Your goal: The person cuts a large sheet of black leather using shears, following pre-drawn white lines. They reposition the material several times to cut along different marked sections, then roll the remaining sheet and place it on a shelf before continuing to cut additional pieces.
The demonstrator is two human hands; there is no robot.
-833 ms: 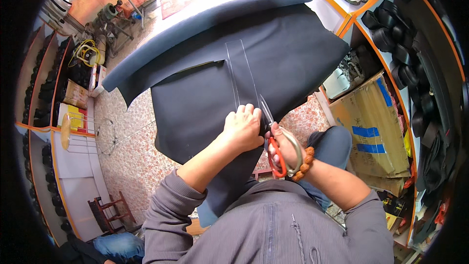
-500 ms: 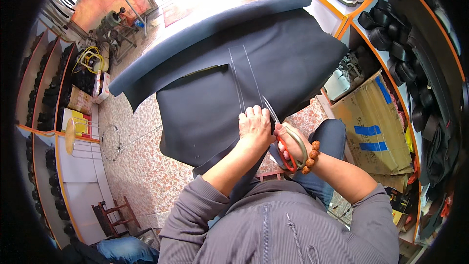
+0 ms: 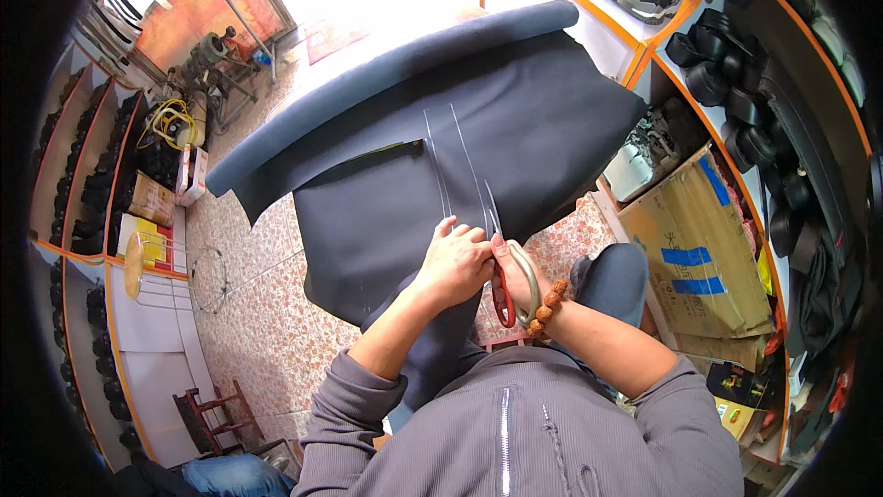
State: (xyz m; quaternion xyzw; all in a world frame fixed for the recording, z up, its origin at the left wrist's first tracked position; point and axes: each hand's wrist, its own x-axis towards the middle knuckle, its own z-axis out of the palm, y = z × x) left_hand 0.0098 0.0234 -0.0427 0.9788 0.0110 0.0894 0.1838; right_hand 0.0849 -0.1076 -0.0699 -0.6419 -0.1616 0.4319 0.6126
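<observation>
A large black sheet of leather-like material spreads before me, its far side rolled up. Pale lines mark a narrow strip on it, and a slit lies left of the strip. My right hand grips a pair of scissors with red and greyish handles; their blades lie on the sheet by the right-hand line. My left hand is closed on the near part of the sheet, just left of the scissors, and its fingertips press on the material. What the left fingers pinch underneath is hidden.
Shelves with shoes and black rolls stand at the right, above a cardboard box with blue tape. Shelves of dark items line the left. A wire-framed stool and a small wooden chair stand on the left floor.
Both hands and the scissors have shifted left and slightly nearer to me. The sheet sits a little lower in view, and the scissor blades have come closer together.
</observation>
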